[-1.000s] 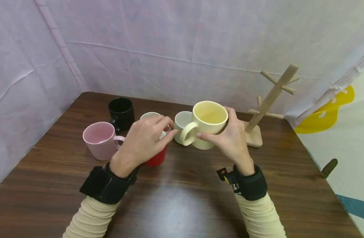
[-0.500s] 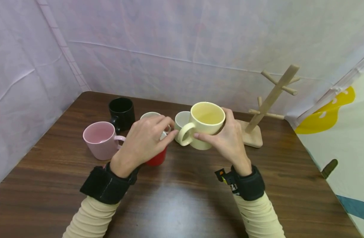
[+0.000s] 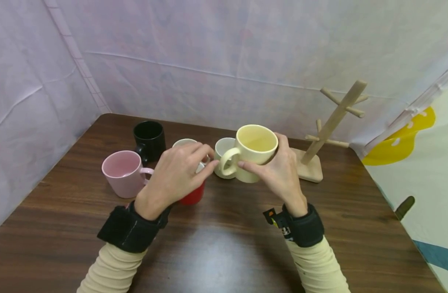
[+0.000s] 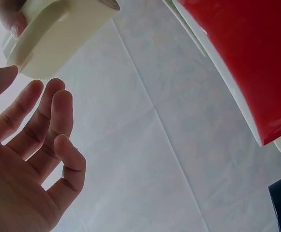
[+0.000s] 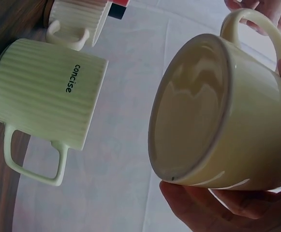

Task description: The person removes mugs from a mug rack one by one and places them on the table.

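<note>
My right hand [image 3: 282, 171] holds a pale yellow mug [image 3: 251, 167] above the table, thumb on the near side by its handle and fingers around the far side. In the right wrist view, the mug's base [image 5: 191, 111] faces the camera. The mug's handle points toward my left hand [image 3: 178, 175], whose fingers are loosely bent and grip nothing. From the left wrist view, the left thumb [image 4: 0, 82] and fingertips lie close to the handle [image 4: 36, 34]; whether they touch cannot be told. Below the left hand stands a red mug [image 3: 192, 196], partly hidden.
A pink mug [image 3: 121, 173] and a black mug [image 3: 150, 140] stand at the left. Behind the yellow mug is a light green ribbed mug [image 5: 48, 92], with a white ribbed mug [image 5: 80, 21] beyond. A wooden mug tree [image 3: 332, 122] stands at the right on the brown table [image 3: 216, 252].
Over the last second my right hand has shifted slightly left with the yellow mug, bringing its handle nearer the left hand. The left hand stays nearly still.
</note>
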The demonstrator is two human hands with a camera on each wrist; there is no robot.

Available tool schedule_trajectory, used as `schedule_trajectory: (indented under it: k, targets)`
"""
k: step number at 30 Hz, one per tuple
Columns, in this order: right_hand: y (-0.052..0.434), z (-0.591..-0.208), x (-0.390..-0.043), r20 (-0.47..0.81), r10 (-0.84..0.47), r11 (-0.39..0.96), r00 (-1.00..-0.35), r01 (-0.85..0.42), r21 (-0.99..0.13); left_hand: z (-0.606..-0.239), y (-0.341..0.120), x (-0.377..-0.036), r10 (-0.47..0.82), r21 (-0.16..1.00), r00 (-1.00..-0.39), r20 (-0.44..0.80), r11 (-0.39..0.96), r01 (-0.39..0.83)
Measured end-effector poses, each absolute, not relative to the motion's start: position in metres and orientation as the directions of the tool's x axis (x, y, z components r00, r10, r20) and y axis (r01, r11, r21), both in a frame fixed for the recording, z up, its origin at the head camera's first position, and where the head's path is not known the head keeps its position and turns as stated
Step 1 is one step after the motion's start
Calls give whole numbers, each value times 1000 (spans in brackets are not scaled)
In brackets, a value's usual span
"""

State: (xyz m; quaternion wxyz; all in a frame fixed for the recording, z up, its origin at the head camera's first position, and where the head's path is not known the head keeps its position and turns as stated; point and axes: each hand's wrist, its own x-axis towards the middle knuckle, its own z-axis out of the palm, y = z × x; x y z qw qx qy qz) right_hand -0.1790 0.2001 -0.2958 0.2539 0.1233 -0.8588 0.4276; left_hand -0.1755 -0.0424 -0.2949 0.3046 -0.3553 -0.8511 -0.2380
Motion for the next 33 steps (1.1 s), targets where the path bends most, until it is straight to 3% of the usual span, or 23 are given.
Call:
schedule_trajectory:
  k: [19,33]
  targets:
    - [187,-304,-175,547,-11,639,-837,-427,-640,-299,-41,-177,482,149,-519,706,615,774]
    - [176,-306,-173,561,-64,655,-825,-459,-600,-298,-42,-177,468,152,-537,702,638,755]
